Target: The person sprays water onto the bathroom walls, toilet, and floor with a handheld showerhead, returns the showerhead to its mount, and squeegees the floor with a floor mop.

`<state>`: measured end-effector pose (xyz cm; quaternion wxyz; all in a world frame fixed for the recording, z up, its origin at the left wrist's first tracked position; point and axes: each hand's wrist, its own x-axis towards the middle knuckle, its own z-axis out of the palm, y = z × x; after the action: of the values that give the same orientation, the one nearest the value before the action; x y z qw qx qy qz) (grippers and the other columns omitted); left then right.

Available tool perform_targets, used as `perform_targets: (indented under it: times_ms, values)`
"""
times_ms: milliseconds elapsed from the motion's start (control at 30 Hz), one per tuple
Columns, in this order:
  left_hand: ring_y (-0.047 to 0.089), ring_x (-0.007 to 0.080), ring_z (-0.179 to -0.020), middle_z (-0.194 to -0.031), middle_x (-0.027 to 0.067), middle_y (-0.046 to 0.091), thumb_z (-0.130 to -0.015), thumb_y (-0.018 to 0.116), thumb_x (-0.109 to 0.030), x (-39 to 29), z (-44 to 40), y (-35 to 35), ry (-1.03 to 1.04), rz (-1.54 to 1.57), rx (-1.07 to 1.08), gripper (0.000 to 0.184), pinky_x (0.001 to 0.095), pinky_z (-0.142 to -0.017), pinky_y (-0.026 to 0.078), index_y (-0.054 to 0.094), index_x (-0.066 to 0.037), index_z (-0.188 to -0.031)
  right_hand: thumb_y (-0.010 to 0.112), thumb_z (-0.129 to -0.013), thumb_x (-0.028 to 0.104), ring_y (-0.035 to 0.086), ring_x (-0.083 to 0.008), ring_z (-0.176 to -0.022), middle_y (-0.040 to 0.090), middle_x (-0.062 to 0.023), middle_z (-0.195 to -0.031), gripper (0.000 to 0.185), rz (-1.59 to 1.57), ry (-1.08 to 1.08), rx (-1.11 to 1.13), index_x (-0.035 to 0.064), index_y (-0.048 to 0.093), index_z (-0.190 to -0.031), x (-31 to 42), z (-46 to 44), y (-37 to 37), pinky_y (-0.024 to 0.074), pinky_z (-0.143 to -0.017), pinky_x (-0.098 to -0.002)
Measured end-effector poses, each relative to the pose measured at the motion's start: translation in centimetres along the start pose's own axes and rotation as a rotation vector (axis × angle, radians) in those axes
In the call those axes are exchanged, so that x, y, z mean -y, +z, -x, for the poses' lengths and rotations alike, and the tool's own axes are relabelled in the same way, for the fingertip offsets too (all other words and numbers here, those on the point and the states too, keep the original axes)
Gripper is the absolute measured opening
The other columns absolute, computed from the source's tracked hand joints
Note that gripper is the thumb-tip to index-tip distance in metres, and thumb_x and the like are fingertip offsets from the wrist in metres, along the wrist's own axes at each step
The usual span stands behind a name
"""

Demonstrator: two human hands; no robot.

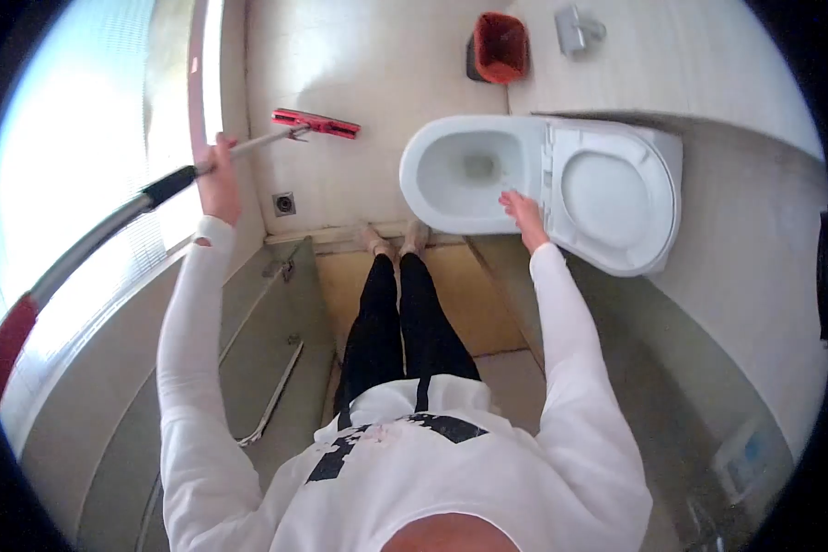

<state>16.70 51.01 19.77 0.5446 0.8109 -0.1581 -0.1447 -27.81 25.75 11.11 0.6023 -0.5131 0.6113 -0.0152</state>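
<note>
My left hand (219,187) is closed around the pole of a mop (168,187), just past its black grip. The pole slants across the left side, from a red end at the far left to a narrow red head (317,123) over the floor. My right hand (524,219) has its fingers stretched out and holds nothing. It is over the near side of the white toilet (412,175), by the bowl rim; whether it touches the rim I cannot tell. The toilet's lid and seat (607,195) are raised, and water shows in the bowl.
A bin with a red liner (501,48) stands against the wall behind the toilet. A metal fixture (575,32) is mounted nearby. A square floor drain (284,203) lies left of my feet. A glass door with a metal handle (274,391) is at my left, and a window (74,138) beyond.
</note>
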Motion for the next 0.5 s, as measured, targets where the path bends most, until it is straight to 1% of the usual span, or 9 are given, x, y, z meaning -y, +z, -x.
perform_targets:
  times_ms: [67,133,200,233,267,300,333,433,500]
  values:
    - [0.044,0.0122,-0.08,-0.084,0.003,0.052,-0.086,0.046,-0.032,-2.5,2.0,2.6,-0.122,-0.011,-0.028,0.029,0.0264,-0.076,0.035,0.057,-0.005,-0.086,0.047,-0.079,0.038,0.056,-0.017,-0.082,0.06,-0.0051,-0.095,0.041,-0.014,-0.003,0.033,0.0041,0.058,-0.099,2.0,-0.9,1.6,0.0387,-0.071,-0.0296]
    - [0.043,0.0112,-0.079,-0.079,0.0024,0.049,-0.086,0.045,-0.031,0.3,3.3,2.3,-0.188,-0.102,-0.113,0.027,0.0247,-0.075,0.035,0.055,-0.005,-0.086,0.048,-0.076,0.038,0.055,-0.0132,-0.075,0.061,-0.0032,-0.093,0.038,-0.134,0.019,0.133,0.0085,0.058,-0.098,2.0,0.8,5.1,0.0358,-0.062,-0.026]
    - [0.043,0.0108,-0.08,-0.083,0.0013,0.049,-0.083,0.051,-0.027,0.5,3.6,0.9,-0.369,0.088,-0.15,0.023,0.0244,-0.074,0.036,0.054,-0.005,-0.087,0.046,-0.08,0.035,0.056,-0.0125,-0.081,0.06,-0.0011,-0.09,0.031,-0.107,-0.022,0.312,0.0125,0.056,-0.098,4.8,3.5,10.0,0.0369,-0.059,-0.0245]
    - [0.043,0.0106,-0.084,-0.09,0.0028,0.048,-0.08,0.056,-0.02,1.9,3.8,0.3,-0.214,0.208,-0.146,0.022,0.025,-0.076,0.037,0.053,-0.004,-0.094,0.046,-0.082,0.032,0.056,-0.0142,-0.083,0.058,-0.0022,-0.094,0.029,0.242,-0.426,0.369,0.0117,0.054,-0.101,3.4,2.9,13.5,0.0417,-0.065,-0.0277]
    - [0.043,0.0109,-0.088,-0.1,0.0035,0.046,-0.075,0.059,-0.013,-0.4,5.4,-0.8,0.022,0.09,-0.138,0.034,0.0254,-0.078,0.038,0.048,-0.003,-0.107,0.048,-0.082,0.029,0.055,-0.0181,-0.086,0.056,-0.0041,-0.099,0.029,-0.238,0.063,0.518,0.0104,0.051,-0.103,6.1,5.4,16.6,0.0446,-0.07,-0.0319]
    - [0.041,0.0119,-0.094,-0.106,0.0046,0.044,-0.071,0.06,-0.009,-5.0,7.7,-2.4,-0.138,0.271,-0.067,0.048,0.0259,-0.082,0.036,0.043,-0.002,-0.115,0.049,-0.082,0.029,0.054,-0.0219,-0.09,0.053,-0.0074,-0.102,0.036,-0.156,-0.065,0.674,0.0081,0.044,-0.111,5.8,6.5,19.9,0.0452,-0.073,-0.0353]
    - [0.041,0.0154,-0.102,-0.112,0.0077,0.043,-0.066,0.06,-0.007,-8.8,10.7,-4.6,-0.138,0.372,-0.059,0.057,0.0296,-0.09,0.032,0.04,-0.001,-0.119,0.049,-0.082,0.035,0.053,-0.0259,-0.093,0.052,-0.011,-0.104,0.045,-0.434,0.096,0.767,0.0072,0.038,-0.116,6.9,10.3,22.3,0.0454,-0.075,-0.0381]
    - [0.034,0.0294,-0.116,-0.12,0.0155,0.039,-0.065,0.061,-0.013,-16.0,13.1,-8.4,0.218,0.501,-0.116,0.069,0.0424,-0.099,0.023,0.026,-0.003,-0.123,0.051,-0.077,0.05,0.053,-0.0267,-0.092,0.048,-0.0159,-0.105,0.071,-0.745,0.514,0.96,0.0003,0.025,-0.121,13.7,12.4,30.4,0.0457,-0.074,-0.0429]
    - [0.042,0.0325,-0.109,-0.11,0.0183,0.046,-0.078,0.053,-0.035,-19.2,17.1,-10.3,0.536,0.42,-0.17,0.056,0.0474,-0.095,0.028,0.028,-0.007,-0.119,0.05,-0.076,0.053,0.053,-0.0284,-0.092,0.047,-0.0174,-0.105,0.074,-0.821,0.602,1.01,-0.0015,0.024,-0.119,14.3,13.8,33.8,0.0451,-0.076,-0.0455]
